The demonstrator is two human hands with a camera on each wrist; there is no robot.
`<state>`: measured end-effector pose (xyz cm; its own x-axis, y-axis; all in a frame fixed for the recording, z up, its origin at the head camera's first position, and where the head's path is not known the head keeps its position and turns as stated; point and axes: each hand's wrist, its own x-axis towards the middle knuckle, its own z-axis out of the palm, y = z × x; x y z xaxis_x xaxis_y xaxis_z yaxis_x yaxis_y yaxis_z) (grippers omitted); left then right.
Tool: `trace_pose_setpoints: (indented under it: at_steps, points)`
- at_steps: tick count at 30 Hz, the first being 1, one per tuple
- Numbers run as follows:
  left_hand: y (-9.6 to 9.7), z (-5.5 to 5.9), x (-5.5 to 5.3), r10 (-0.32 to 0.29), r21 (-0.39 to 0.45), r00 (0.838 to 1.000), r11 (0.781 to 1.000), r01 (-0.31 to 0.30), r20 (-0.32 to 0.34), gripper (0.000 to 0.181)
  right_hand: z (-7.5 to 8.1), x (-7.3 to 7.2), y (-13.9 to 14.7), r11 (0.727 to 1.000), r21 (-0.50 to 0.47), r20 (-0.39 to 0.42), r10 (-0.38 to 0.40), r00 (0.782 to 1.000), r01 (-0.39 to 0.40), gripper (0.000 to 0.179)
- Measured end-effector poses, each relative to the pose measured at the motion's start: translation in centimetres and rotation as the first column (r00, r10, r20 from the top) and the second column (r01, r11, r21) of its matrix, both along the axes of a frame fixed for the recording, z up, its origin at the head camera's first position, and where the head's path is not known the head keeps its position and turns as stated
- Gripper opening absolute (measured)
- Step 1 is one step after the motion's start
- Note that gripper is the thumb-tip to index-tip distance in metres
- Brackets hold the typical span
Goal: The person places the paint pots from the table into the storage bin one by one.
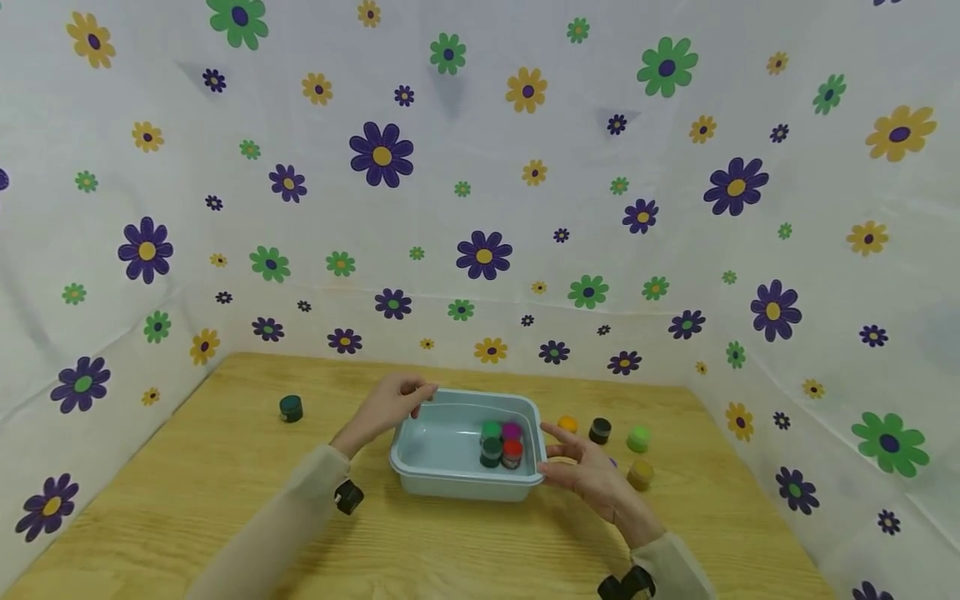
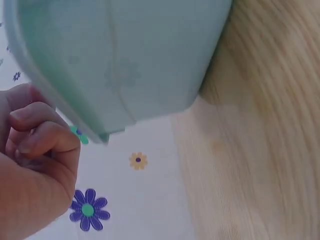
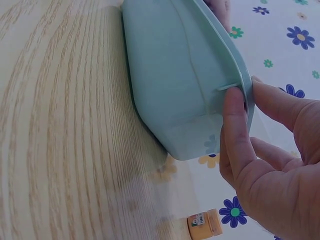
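A light blue plastic tub [image 1: 468, 486] stands on the table with several small paint jars inside at its right end: a red one [image 1: 512, 453], a purple one [image 1: 512, 432] and green ones [image 1: 491, 452]. At the tub's far left corner, my left hand [image 1: 388, 406] pinches the rim, its other fingers curled in the left wrist view. My right hand [image 1: 592, 482] grips the rim on the right side. In the right wrist view its thumb and fingers [image 3: 236, 125] lie on either side of that edge.
Right of the tub stand several more jars, among them orange [image 1: 567, 425], black [image 1: 600, 431], light green [image 1: 638, 439] and ochre [image 1: 641, 474]. One dark teal jar [image 1: 291, 408] sits at the left on the wooden table [image 1: 450, 550]. A flowered white curtain [image 1: 480, 208] encloses the back and sides.
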<state>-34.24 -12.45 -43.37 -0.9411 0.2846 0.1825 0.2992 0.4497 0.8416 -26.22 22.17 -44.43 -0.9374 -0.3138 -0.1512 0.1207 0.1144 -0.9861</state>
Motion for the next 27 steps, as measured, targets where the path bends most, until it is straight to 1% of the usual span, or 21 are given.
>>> trace_pose_setpoints:
  at_steps: [1, 4, 6, 8, 12, 16, 19, 24, 27]
  points:
    - [-0.3, -0.1, -0.1, -0.005, 0.001, 1.000, 1.000, 0.005, 0.013, 0.040, 0.0, 0.0, 0.0, 1.000, 0.001, 0.001, -0.001, 1.000, 0.001, 0.075]
    - [-1.3, -0.1, -0.2, -0.035, 0.023, 0.995, 0.999, 0.033, 0.093, 0.045, -0.1, 0.1, 0.0, 1.000, -0.005, 0.010, -0.001, 1.000, 0.001, 0.076]
    - [-2.2, 0.0, -0.3, -0.063, 0.032, 0.987, 0.998, 0.059, 0.150, 0.046, -0.2, 0.1, 0.0, 1.000, -0.005, 0.009, 0.004, 1.000, -0.004, 0.076]
    - [-3.1, 0.2, -0.4, -0.098, 0.040, 0.975, 0.995, 0.091, 0.200, 0.045, -0.2, 0.1, 0.1, 1.000, -0.006, 0.003, 0.008, 1.000, -0.008, 0.075]
    - [-5.0, 0.4, -0.5, -0.151, 0.008, 0.957, 0.988, 0.153, 0.249, 0.038, 0.0, -0.1, 0.1, 1.000, 0.002, -0.004, 0.014, 1.000, -0.014, 0.075]
    - [-6.8, 0.5, -0.6, -0.181, -0.010, 0.941, 0.981, 0.192, 0.286, 0.038, 0.1, -0.2, 0.1, 1.000, 0.003, -0.007, 0.014, 1.000, -0.014, 0.076]
    - [-8.2, 0.4, -0.8, -0.172, -0.004, 0.938, 0.983, 0.181, 0.299, 0.042, 0.1, -0.2, 0.1, 1.000, -0.001, -0.009, 0.014, 1.000, -0.014, 0.076]
    - [-10.2, -0.1, -1.1, -0.096, 0.022, 0.952, 0.995, 0.094, 0.290, 0.051, 0.0, -0.2, 0.2, 1.000, -0.003, -0.010, 0.012, 1.000, -0.012, 0.076]
    - [-11.2, -0.7, -1.2, -0.059, 0.019, 0.962, 0.998, 0.056, 0.265, 0.055, 0.0, -0.2, 0.2, 1.000, 0.002, -0.008, 0.013, 1.000, -0.013, 0.076]
